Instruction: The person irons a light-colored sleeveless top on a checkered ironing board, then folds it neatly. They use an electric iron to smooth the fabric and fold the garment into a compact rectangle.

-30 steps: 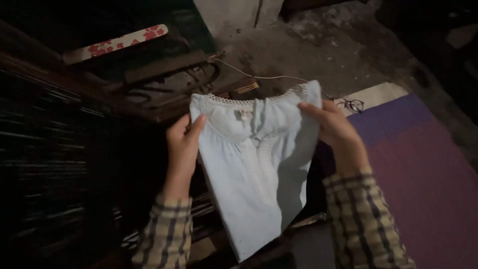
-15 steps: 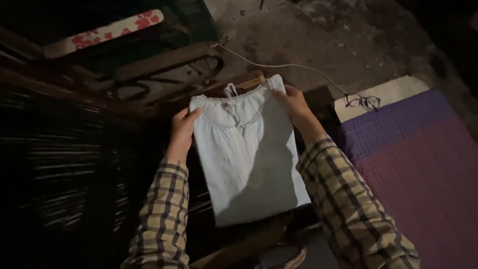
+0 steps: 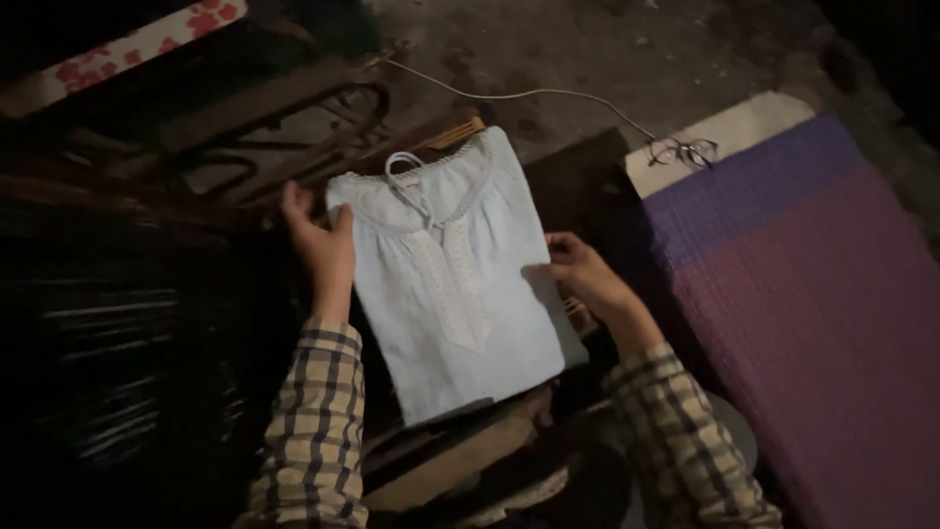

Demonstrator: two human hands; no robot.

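A folded pale blue top (image 3: 446,284) with a lace neckline and a tie cord lies flat on a dark wooden surface in the middle of the head view. My left hand (image 3: 318,245) rests at its upper left edge, fingers spread, touching the fabric. At the garment's right edge my right hand (image 3: 583,274) has its fingers curled against the fabric. Both arms wear checked sleeves.
A purple woven mat (image 3: 813,313) covers the floor at right, with a pair of glasses (image 3: 682,151) on a pale board beside it. A thin cord (image 3: 529,95) runs across the concrete floor. Dark wooden frame parts (image 3: 274,108) and a flowered strip (image 3: 127,44) lie at upper left.
The top was held up by its shoulders; now it lies flat on the surface. My right hand slid from the neckline down to the right edge. My left hand loosened its grip.
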